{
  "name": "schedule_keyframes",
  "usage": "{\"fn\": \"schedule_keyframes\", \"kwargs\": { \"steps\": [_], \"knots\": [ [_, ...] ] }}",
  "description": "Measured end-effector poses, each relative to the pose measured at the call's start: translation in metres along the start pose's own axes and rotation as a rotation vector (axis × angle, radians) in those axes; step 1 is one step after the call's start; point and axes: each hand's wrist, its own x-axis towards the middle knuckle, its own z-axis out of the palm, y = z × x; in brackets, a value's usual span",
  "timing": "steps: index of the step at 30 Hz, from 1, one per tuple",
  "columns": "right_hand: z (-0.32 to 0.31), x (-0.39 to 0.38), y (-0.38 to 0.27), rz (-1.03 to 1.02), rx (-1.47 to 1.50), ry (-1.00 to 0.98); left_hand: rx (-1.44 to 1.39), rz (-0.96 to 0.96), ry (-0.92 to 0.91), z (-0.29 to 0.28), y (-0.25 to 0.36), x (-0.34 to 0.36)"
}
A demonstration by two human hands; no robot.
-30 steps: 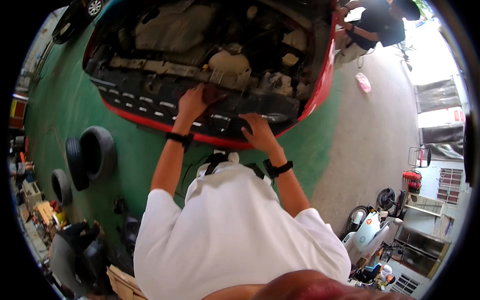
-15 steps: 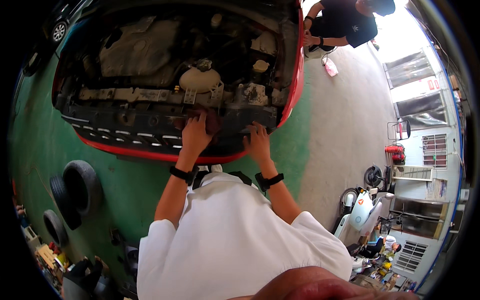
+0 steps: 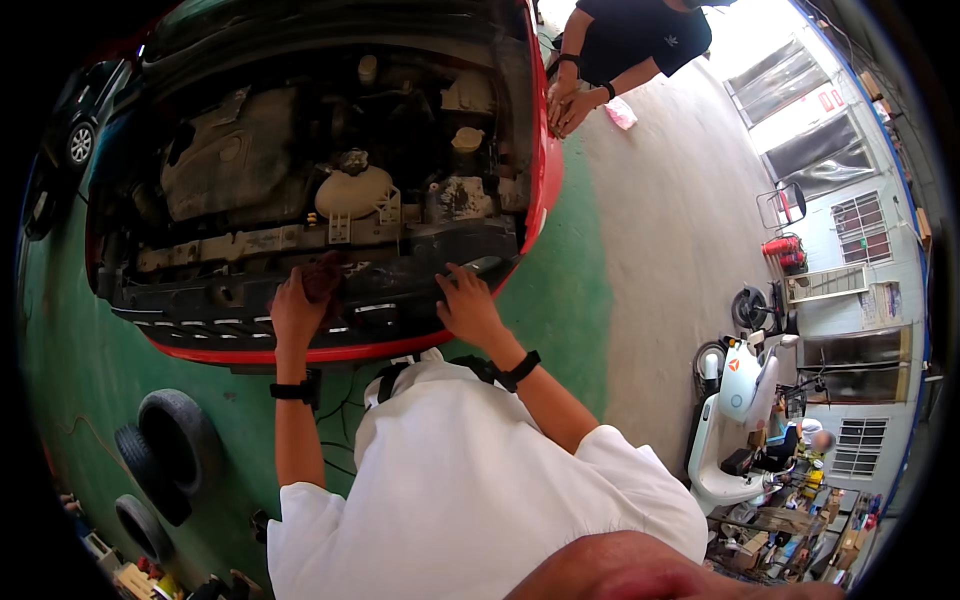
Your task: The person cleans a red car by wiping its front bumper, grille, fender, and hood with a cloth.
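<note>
The person in the white shirt leans over the red car [image 3: 545, 180], whose bonnet is up, with both arms stretched to the black front panel [image 3: 400, 290] just behind the bumper. The left hand [image 3: 298, 312] is bunched around a dark reddish rag [image 3: 322, 278] and presses it down on the panel's upper edge, below the white coolant tank [image 3: 352, 190]. The right hand [image 3: 468, 305] lies flat on the same panel further along, fingers spread, holding nothing. I judge the rag to be light, soft and limp (probably greasy too), so it is best gripped as a wad in the palm, as here, while the panel looks stiff enough to lean on. Another person in black stands by the far wing, hands together. Tyres [image 3: 180, 440] lie on the green floor to the left, and a white scooter [image 3: 735, 400] is parked to the right.
</note>
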Motion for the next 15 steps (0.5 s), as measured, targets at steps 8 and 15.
{"fn": "schedule_keyframes", "kwargs": {
  "steps": [8,15],
  "knots": [
    [0.0,0.0,-0.02,-0.05,0.075,0.022,-0.195,0.191,0.067,0.079,0.063,-0.022],
    [0.006,-0.01,-0.039,-0.004,-0.059,0.056,-0.261,0.457,0.157,0.083,0.021,-0.052]
  ]
}}
